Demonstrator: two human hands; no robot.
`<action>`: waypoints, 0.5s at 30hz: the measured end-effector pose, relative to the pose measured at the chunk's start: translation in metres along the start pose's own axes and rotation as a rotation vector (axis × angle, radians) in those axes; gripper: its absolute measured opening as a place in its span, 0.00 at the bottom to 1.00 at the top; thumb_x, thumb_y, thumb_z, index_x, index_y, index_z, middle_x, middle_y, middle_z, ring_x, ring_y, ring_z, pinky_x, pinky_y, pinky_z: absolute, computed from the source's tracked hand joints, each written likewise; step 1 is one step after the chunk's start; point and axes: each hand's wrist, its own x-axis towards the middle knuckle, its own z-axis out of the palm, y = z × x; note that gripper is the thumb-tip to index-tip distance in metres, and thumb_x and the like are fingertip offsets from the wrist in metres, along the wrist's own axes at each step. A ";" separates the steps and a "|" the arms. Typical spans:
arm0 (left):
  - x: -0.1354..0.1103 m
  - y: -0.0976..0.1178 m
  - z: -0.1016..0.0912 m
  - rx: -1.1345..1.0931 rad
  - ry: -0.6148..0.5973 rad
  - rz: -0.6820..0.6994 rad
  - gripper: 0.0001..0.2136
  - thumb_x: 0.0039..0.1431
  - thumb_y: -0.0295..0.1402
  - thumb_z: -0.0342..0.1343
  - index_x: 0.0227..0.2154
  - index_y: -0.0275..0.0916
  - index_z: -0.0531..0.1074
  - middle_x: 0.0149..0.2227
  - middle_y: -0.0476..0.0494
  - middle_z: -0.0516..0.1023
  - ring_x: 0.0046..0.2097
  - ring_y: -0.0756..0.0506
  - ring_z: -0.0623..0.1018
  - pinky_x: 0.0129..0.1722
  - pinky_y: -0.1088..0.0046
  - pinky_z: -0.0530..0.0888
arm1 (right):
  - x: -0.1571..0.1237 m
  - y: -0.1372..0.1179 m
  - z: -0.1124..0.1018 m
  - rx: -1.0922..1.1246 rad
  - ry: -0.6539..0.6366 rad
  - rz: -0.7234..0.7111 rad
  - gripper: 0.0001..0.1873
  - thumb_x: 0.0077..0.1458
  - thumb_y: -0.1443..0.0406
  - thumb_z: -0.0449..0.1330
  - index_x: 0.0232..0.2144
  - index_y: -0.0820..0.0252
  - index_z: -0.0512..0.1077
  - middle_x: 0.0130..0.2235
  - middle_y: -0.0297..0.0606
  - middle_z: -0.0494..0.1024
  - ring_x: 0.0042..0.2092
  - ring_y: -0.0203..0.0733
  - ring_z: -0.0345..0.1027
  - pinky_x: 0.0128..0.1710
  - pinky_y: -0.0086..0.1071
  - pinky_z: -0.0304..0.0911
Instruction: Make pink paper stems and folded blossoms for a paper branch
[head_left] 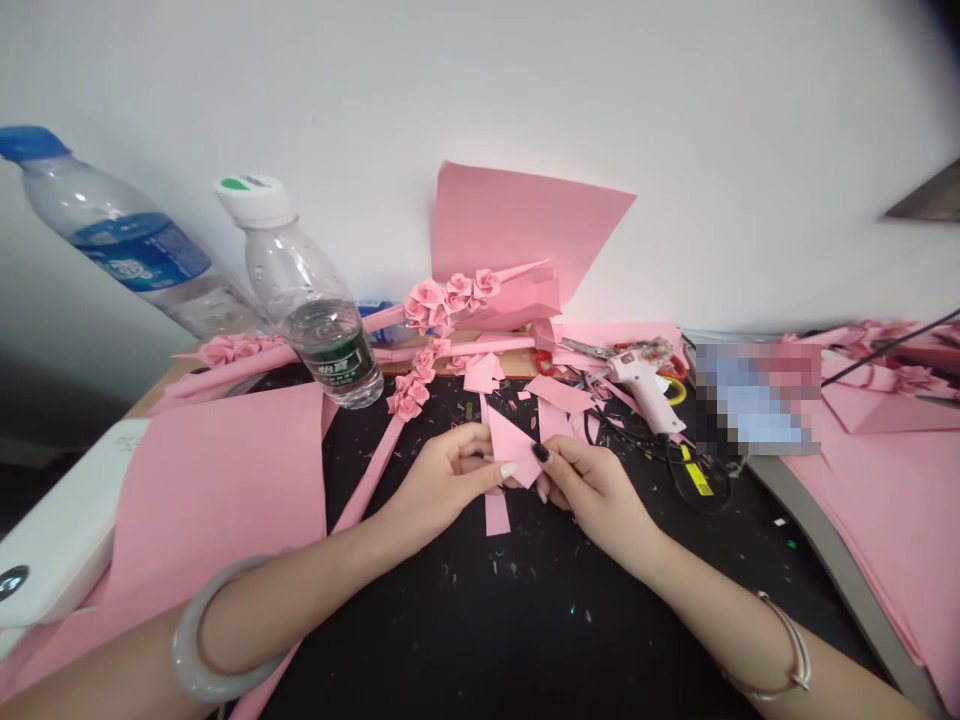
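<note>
A small piece of folded pink paper (pixel 513 446) is pinched between my two hands above the black table surface. My left hand (pixel 457 468) grips its left and lower edge, thumb on the front. My right hand (pixel 585 478) pinches its right corner between thumb and fingers. Beneath the hands lies a pink paper strip (pixel 497 515). Just beyond them are loose pink paper scraps (pixel 559 393). Left of my left hand, a rolled pink paper stick (pixel 375 463) carries folded paper roses (pixel 411 395).
Two plastic bottles, one with a white cap (pixel 330 330) and one with a blue cap (pixel 142 250), stand at the left. A pink glue gun (pixel 645 385) and its cable lie at the right. Large pink sheets (pixel 225 470) flank both sides; another sheet (pixel 517 220) leans against the wall.
</note>
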 end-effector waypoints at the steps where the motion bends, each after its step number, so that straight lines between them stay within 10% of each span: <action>1: 0.000 0.001 0.000 0.009 0.004 0.025 0.12 0.53 0.30 0.58 0.41 0.36 0.71 0.42 0.42 0.76 0.41 0.46 0.76 0.40 0.72 0.73 | 0.000 -0.001 0.001 0.044 -0.018 0.020 0.19 0.62 0.61 0.45 0.22 0.61 0.64 0.18 0.27 0.61 0.18 0.30 0.52 0.20 0.25 0.49; 6: 0.001 0.003 -0.002 0.028 -0.042 -0.002 0.11 0.59 0.35 0.51 0.37 0.34 0.74 0.38 0.43 0.76 0.42 0.45 0.75 0.45 0.67 0.72 | 0.001 -0.003 0.000 0.007 -0.118 0.038 0.19 0.62 0.62 0.46 0.23 0.62 0.66 0.17 0.27 0.61 0.18 0.30 0.53 0.20 0.25 0.51; 10: -0.001 0.003 -0.001 0.018 -0.031 -0.057 0.12 0.59 0.37 0.50 0.38 0.34 0.72 0.38 0.42 0.76 0.40 0.45 0.76 0.40 0.67 0.75 | 0.002 -0.001 -0.005 -0.163 0.083 -0.101 0.06 0.57 0.64 0.54 0.32 0.61 0.68 0.26 0.32 0.69 0.24 0.32 0.59 0.23 0.26 0.56; 15: -0.003 0.003 0.000 0.177 -0.146 -0.062 0.11 0.60 0.37 0.49 0.34 0.33 0.71 0.29 0.43 0.77 0.28 0.49 0.76 0.29 0.74 0.72 | 0.002 0.001 -0.006 -0.217 0.103 -0.297 0.14 0.55 0.70 0.55 0.45 0.57 0.68 0.41 0.40 0.75 0.37 0.38 0.68 0.34 0.30 0.66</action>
